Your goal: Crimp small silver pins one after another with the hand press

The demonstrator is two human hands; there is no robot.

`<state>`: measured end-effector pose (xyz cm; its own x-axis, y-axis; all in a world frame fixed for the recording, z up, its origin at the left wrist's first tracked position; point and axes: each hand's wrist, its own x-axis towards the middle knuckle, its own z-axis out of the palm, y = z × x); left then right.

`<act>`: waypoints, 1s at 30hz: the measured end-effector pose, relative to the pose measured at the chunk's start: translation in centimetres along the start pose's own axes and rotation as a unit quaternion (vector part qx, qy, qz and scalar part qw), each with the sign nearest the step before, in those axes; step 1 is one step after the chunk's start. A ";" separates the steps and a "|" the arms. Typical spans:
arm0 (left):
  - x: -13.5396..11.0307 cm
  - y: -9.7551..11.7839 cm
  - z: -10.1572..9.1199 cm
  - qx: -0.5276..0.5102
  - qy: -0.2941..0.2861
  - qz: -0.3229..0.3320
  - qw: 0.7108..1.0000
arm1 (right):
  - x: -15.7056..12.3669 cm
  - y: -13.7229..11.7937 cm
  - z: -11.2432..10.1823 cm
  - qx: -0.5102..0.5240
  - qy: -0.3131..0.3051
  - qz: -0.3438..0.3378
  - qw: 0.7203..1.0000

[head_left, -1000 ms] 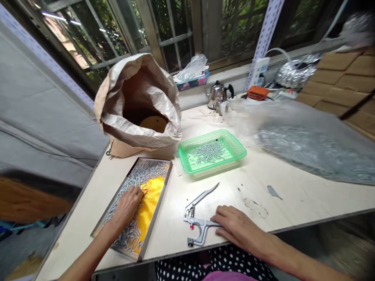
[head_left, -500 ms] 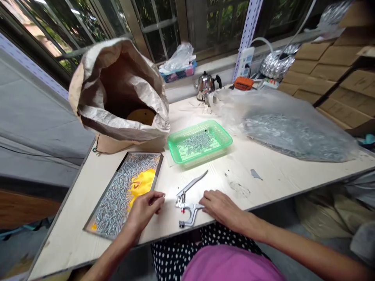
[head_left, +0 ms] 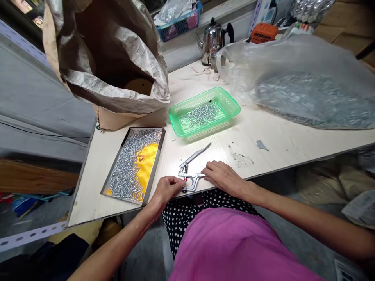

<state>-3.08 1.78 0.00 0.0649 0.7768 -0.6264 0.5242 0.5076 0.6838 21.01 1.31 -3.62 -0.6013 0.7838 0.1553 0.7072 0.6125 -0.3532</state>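
Snap-fastener pliers (head_left: 192, 175) lie near the table's front edge, their two handles spread apart and a red part showing at the jaws. My right hand (head_left: 221, 175) has its fingers closed over the end of the lower handle. At the jaws, my left hand (head_left: 170, 189) pinches thumb and fingers together; whatever is between them is too small or hidden to make out. To the left, a shallow tray (head_left: 158, 160) holds many small metal pins (head_left: 121, 177) over a yellow bottom. Behind the pliers, a green plastic basket (head_left: 179, 130) contains more small metal pieces (head_left: 202, 113).
A large open woven sack (head_left: 140, 58) stands at the back left. At the right lies a clear plastic bag (head_left: 316, 93) full of metal pieces. A steel kettle (head_left: 212, 41), an orange object (head_left: 263, 32) and a blue basket (head_left: 180, 29) are along the back.
My left hand has moved right, from beside the tray to the jaws of the pliers. My right hand stays at the handle. The view has tilted downward.
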 end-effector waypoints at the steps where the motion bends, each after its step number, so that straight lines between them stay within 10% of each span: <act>1: 0.0 0.0 0.0 -0.003 -0.001 -0.002 1.000 | 0.0 0.0 0.0 -0.002 0.001 0.002 1.000; 30: 0.1 1.4 -0.2 0.054 -0.073 -0.107 0.990 | 3.5 3.2 -2.9 -0.020 -0.056 -0.032 0.998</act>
<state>-2.55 2.64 0.96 0.0612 0.5894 -0.8055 0.6266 0.6055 0.4907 22.22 6.33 -1.48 -0.6824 0.7274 0.0722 0.6784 0.6670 -0.3081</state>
